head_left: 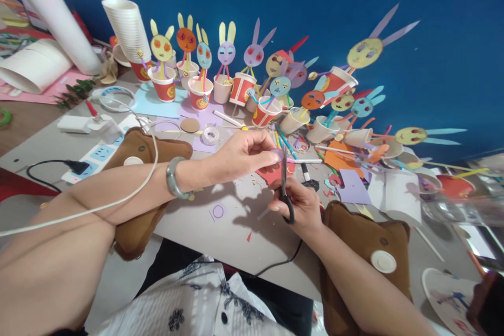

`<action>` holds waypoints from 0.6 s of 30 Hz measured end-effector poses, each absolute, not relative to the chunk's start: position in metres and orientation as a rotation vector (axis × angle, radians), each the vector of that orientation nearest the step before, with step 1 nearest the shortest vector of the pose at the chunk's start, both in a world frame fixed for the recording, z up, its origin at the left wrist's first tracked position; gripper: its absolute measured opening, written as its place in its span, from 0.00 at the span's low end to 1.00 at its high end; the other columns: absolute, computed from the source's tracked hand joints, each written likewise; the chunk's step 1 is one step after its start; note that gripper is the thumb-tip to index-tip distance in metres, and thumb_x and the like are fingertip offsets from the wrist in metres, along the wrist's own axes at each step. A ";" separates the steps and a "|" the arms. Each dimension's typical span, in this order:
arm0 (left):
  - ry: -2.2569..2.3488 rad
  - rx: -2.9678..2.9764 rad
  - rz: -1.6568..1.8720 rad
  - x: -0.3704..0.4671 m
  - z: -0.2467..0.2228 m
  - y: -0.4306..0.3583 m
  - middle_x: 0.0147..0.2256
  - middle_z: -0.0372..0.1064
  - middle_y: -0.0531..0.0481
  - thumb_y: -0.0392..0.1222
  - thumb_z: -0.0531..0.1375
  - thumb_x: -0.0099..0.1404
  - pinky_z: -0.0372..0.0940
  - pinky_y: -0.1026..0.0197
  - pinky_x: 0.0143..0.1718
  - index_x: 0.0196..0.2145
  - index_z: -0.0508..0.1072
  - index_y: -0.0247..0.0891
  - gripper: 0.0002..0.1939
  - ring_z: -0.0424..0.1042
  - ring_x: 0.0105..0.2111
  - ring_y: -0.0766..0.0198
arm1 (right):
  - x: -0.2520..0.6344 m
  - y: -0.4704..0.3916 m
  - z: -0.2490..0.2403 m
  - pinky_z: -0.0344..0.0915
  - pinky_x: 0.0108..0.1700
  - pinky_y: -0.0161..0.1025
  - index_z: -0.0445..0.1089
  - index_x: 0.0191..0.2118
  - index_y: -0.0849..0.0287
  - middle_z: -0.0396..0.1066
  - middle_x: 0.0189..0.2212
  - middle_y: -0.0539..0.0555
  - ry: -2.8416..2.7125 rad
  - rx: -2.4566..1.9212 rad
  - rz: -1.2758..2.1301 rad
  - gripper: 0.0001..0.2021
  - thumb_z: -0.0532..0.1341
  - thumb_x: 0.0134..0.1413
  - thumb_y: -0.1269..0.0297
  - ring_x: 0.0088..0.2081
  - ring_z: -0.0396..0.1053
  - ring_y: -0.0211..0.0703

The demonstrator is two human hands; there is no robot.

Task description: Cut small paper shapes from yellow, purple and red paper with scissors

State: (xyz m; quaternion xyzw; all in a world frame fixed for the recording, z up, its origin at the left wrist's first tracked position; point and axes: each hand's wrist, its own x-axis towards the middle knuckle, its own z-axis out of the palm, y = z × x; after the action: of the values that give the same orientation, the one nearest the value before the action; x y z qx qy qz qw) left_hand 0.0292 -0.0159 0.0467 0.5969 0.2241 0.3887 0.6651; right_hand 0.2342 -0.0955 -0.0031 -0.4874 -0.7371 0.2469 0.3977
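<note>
Pinched between the thumb and fingers of my left hand [252,153] is a small purple paper piece [277,155]. My right hand [301,205] grips black-handled scissors [289,209], their blades pointing up and touching or just beside the paper's right edge. Whether the blades are parted is hard to tell. Below my hands, a purple scrap with a circle drawn on it [218,212] lies on the grey table [232,244], near a small red paper sliver [249,237].
Paper cups with rabbit-faced figures [226,55] line the blue wall. A stack of white cups [126,29] stands back left, a power strip [98,155] at left. Brown cushions [366,241] flank my arms. A white cable crosses my left arm. Pens and orange paper lie behind my hands.
</note>
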 end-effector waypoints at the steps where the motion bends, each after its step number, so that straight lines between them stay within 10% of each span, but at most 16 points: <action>1: 0.507 1.350 0.880 0.029 0.047 -0.016 0.25 0.67 0.54 0.34 0.61 0.63 0.68 0.67 0.32 0.27 0.65 0.34 0.08 0.69 0.26 0.73 | 0.234 -0.096 -0.003 0.60 0.25 0.37 0.75 0.33 0.56 0.67 0.20 0.49 -1.863 -1.240 0.622 0.23 0.69 0.49 0.38 0.22 0.63 0.39; 18: 0.526 1.334 0.867 0.030 0.048 -0.016 0.25 0.67 0.55 0.34 0.61 0.63 0.68 0.67 0.32 0.28 0.66 0.34 0.07 0.69 0.26 0.73 | 0.233 -0.094 -0.006 0.58 0.24 0.36 0.73 0.33 0.55 0.67 0.20 0.48 -1.850 -1.199 0.620 0.21 0.69 0.50 0.41 0.19 0.61 0.36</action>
State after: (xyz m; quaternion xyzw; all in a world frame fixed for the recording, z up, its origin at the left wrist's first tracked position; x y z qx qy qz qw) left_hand 0.0296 -0.0163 0.0478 0.5917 0.2333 0.3844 0.6691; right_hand 0.2333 -0.0942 -0.0056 -0.4768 -0.7358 0.2464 0.4129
